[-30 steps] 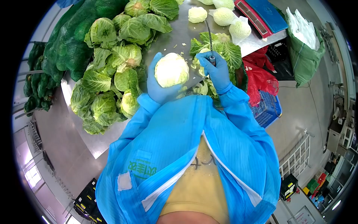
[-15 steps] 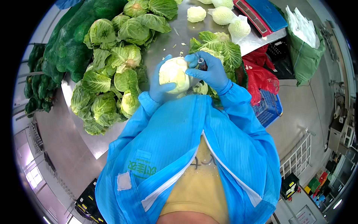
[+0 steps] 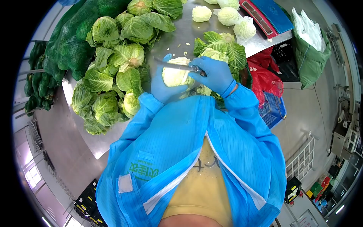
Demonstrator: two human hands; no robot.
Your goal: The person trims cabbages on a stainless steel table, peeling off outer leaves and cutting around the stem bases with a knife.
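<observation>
Left fingers (image 3: 179,90) cup cabbage (image 3: 174,78), right fingers (image 3: 199,62) grip knife (image 3: 177,66) — jacket (image 3: 174,132) lettered green.

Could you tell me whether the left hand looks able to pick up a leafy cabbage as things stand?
Probably not: the left hand is occupied with the trimmed cabbage, though nothing seems to block its way to the leafy cabbages beside it.

Left hand (image 3: 163,87) cradling pale cabbage (image 3: 174,77); right hand (image 3: 217,74) gripping knife (image 3: 177,66), blade crossing over cabbage. Leafy heads (image 3: 129,56) sitting left of cabbage.
</observation>
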